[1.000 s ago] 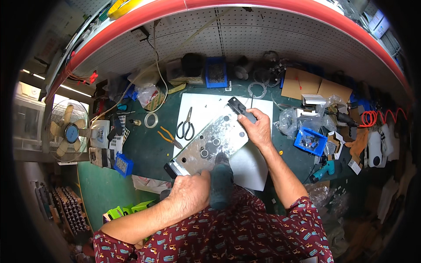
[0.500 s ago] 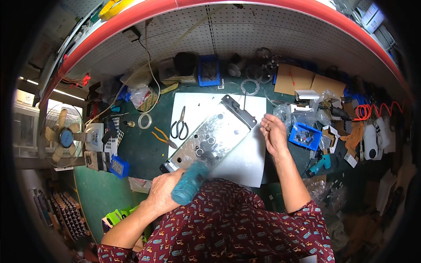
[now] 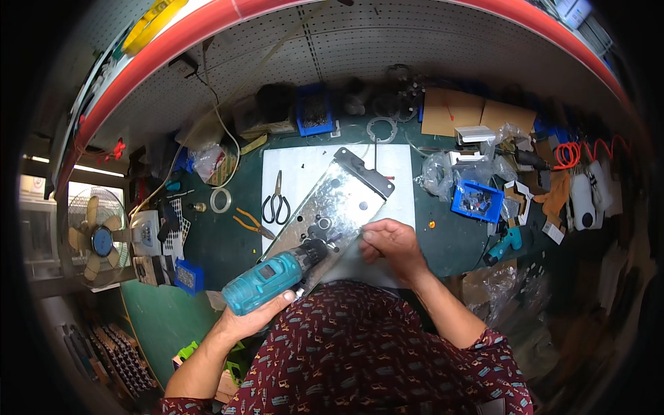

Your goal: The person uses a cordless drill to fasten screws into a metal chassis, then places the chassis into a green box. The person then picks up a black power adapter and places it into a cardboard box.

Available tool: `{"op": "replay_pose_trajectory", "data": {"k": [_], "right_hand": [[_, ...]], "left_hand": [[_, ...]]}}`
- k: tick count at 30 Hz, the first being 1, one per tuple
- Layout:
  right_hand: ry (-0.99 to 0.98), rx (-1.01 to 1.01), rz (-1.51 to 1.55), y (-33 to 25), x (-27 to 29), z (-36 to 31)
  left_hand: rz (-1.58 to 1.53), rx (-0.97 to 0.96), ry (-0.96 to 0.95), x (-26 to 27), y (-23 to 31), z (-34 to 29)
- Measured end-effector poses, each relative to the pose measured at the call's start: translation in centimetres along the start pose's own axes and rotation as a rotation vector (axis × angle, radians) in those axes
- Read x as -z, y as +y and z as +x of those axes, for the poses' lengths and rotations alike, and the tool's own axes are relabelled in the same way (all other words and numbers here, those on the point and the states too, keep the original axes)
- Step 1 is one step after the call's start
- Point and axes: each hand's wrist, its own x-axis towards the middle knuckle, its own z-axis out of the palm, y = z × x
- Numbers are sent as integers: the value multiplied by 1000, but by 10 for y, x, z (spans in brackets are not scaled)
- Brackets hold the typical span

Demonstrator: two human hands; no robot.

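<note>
My left hand (image 3: pixel 261 314) is wrapped round a teal cordless drill (image 3: pixel 263 282); its grip is mostly hidden. The drill's black chuck points right, over the near part of a shiny metal panel (image 3: pixel 346 197) that lies slantwise on a white foam sheet (image 3: pixel 399 162). A dark bracket (image 3: pixel 362 172) spans the panel's far end. Holes and small rings show on the panel near the chuck. Beside the panel's right edge is my right hand (image 3: pixel 393 247), its fingers curled in with the thumb. Whether anything small sits between those fingertips is hidden.
Black-handled scissors (image 3: pixel 277 206) and orange-handled pliers (image 3: pixel 253 223) lie left of the panel. A blue parts bin (image 3: pixel 477 200) and a second teal power tool (image 3: pixel 505 246) are at the right. A fan (image 3: pixel 101 241) stands far left. A red-edged shelf (image 3: pixel 242 13) arches overhead.
My right hand has come left and nearer, from beyond the foam's right edge to the panel's side, its fingers curling. The drill has swung left and now lies flatter. The view has shifted slightly.
</note>
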Motion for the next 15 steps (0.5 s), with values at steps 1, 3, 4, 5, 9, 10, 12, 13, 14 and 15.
{"op": "replay_pose_trajectory", "data": {"k": [1,3,4,5,9,10,12,13,14,15], "right_hand": [[-33,1,24,2,-3,3],[-66,6,82,1,-10,6],[-85,7,110,0,-12,7],[-96,1,105,-2,-14,7],[-133,-15,97,-4,-15,12],[-143,-16,104,-4,-14,13],[-173,-4,85,-6,-13,13],[-189,1,75,-6,-12,14],[-199,6,79,-6,-12,14],[-210,11,82,-7,-11,14]], "left_hand": [[-66,101,-20,3,5,-2],[-95,155,-25,7,3,-2],[-109,184,-25,9,0,-3],[-132,204,-33,11,-4,-4],[-144,189,-57,11,-5,-1],[-168,214,-62,11,-7,-2],[-196,235,-68,10,-9,-1],[-200,230,-68,10,-9,-1],[-204,226,-68,10,-8,0],[-212,243,-80,11,-7,1]]}}
